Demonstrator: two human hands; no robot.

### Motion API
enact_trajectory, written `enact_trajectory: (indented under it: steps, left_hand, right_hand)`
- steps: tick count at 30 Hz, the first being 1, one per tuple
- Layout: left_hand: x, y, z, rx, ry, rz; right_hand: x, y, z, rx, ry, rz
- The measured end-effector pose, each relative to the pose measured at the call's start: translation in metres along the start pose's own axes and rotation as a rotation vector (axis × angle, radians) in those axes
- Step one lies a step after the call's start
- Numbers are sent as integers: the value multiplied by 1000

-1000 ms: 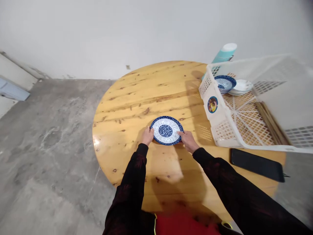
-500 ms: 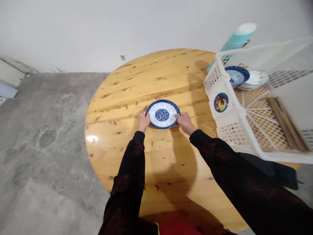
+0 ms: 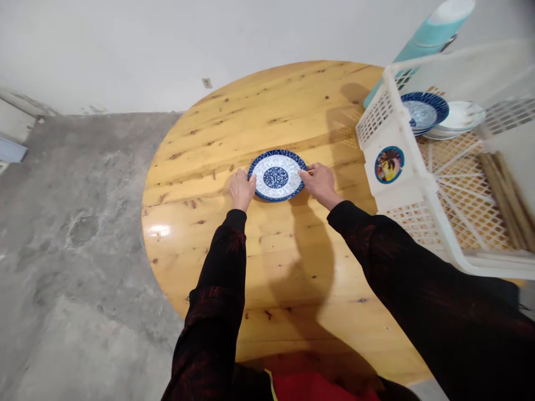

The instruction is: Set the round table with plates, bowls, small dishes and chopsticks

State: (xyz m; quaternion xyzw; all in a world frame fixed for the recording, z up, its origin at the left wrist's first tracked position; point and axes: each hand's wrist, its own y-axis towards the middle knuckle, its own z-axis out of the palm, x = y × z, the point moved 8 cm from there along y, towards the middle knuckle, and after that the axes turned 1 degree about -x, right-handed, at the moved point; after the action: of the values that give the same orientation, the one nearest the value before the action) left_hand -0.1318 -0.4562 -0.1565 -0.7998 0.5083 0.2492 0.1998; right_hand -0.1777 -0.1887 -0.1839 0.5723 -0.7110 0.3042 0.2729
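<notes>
A round blue-and-white patterned plate (image 3: 276, 176) is at the middle of the wooden table (image 3: 200, 223). My left hand (image 3: 242, 188) grips its left edge, with the thumb over the rim. On the opposite edge, my right hand (image 3: 320, 182) pinches the rim, thumb on top and fingers curled beneath. Whether the plate rests on the tabletop or is slightly raised, I cannot tell.
To the right stands a white plastic basket (image 3: 432, 209). Inside it are a stack of blue-rimmed plates (image 3: 424, 111), white dishes (image 3: 462, 118) and brown sticks (image 3: 504, 197). Behind the basket leans a light-blue cylinder (image 3: 434, 33). A wall borders the table's far side.
My view has shifted, so the basket appears farther right and the table higher. Both hands keep hold of the plate, the right one with its fingers a little more raised.
</notes>
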Motion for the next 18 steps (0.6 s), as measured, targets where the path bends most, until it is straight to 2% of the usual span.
enact_trajectory:
  steps: [3, 8, 12, 15, 18]
  left_hand:
    - [-8, -3, -4, 25, 79, 2]
    - [-15, -1, -7, 19, 103, -30]
    - [-15, 3, -11, -13, 15, -63]
    - [-20, 5, -17, -48, -101, 2]
    - [-21, 6, -24, -73, -229, 82]
  right_hand:
    - [2, 0, -5, -42, -149, -38]
    - [6, -2, -1, -51, -206, -17]
    - [6, -3, -2, -119, -218, -1]
    - [3, -3, -5, -151, -174, -12]
    - [2, -3, -14, -170, -46, -92]
